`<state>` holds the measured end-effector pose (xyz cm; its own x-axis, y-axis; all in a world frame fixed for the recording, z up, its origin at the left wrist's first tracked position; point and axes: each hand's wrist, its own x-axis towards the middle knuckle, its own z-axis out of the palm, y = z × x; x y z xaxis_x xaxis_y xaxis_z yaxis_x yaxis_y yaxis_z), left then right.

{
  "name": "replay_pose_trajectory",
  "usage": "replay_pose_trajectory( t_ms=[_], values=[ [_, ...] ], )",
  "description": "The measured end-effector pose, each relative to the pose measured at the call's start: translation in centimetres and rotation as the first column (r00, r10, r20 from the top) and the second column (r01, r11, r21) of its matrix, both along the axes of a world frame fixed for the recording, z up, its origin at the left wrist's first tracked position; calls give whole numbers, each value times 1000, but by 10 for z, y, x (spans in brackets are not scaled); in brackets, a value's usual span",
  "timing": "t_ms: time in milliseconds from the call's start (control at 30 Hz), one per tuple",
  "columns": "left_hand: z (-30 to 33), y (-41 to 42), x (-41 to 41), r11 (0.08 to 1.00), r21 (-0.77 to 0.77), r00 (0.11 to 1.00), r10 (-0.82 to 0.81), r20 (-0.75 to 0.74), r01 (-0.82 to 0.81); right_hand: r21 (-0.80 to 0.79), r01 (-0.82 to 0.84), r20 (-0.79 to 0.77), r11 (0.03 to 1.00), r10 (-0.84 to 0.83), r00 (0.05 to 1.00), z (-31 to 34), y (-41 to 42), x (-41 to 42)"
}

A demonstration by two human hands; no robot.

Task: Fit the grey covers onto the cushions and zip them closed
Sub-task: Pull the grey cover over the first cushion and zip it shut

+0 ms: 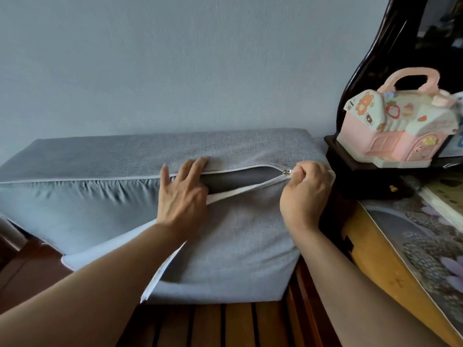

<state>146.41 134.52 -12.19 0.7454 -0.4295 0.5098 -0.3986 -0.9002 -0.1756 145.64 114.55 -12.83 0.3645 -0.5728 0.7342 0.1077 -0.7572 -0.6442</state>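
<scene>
A long cushion in a grey cover [120, 156] lies across the wooden slatted seat, against the wall. Its zip runs along the near upper edge and gapes open in the middle, showing the dark grey inner cushion [238, 180]. My left hand [183, 194] lies flat with straight fingers on the cover at the left end of the gap, fingertips on the upper zip edge. My right hand [304, 194] pinches the small metal zip puller [285, 172] at the right end of the gap. A loose flap of cover with white zip tape [160, 274] hangs down at the front.
A pink and white toy house with a handle [400, 126] stands on a dark wooden stand [355, 176] right of the cushion. A yellow table with a patterned cover [421, 241] sits at the right. Brown wooden slats [225, 324] run below the cushion.
</scene>
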Motion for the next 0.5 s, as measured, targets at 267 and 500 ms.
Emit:
replay_pose_trajectory(
  t_ms=[267, 500],
  values=[
    [30, 62, 13, 999, -18, 995, 48, -83, -50, 45, -1, -139, 999, 8, 990, 5, 6, -3],
    [45, 71, 29, 978, -198, 970, 11, -243, -60, 61, 4, -250, 998, 11, 968, 13, 5, -8]
  ],
)
